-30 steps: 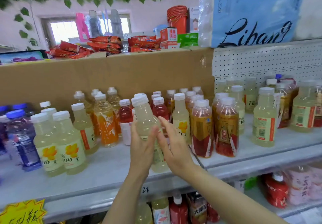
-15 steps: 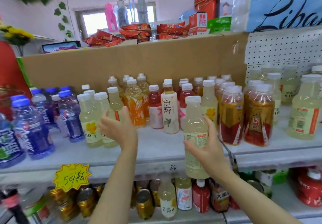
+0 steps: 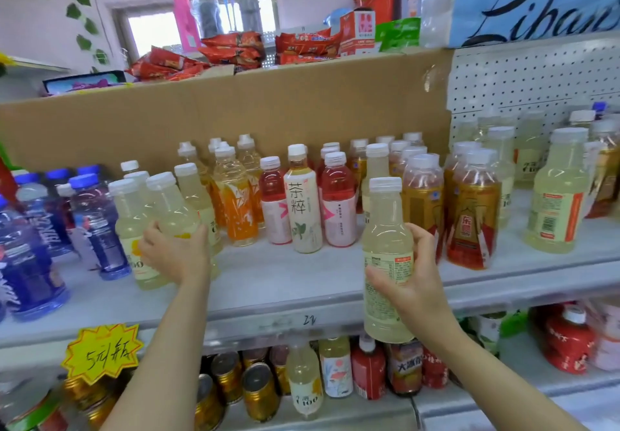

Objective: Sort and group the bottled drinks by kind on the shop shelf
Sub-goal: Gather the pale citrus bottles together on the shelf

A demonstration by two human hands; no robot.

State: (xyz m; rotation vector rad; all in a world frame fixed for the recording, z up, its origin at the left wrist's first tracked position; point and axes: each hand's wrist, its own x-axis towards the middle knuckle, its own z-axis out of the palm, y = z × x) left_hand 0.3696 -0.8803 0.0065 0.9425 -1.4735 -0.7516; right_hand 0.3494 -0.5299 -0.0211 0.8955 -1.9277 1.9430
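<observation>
right hand [image 3: 414,288] grips a pale yellow bottle [image 3: 387,246] upright in front of the shelf [image 3: 285,283] edge, while left hand [image 3: 177,256] wraps around a matching pale bottle [image 3: 172,210] standing on the shelf among its kind.

There is one view only, from a wide-angle camera worn on the person's head. It faces the shop shelf [image 3: 278,283] nearly head-on and tilts slightly down, so the shelf board runs across the middle of the frame with the lower shelf [image 3: 335,414] along the bottom edge. The cardboard backing [image 3: 235,111] and the goods stacked on top fill the upper part. The camera sits near, at arm's reach: both forearms enter from the bottom edge. Straight lines bow toward the edges, and the left side is blurred.
</observation>
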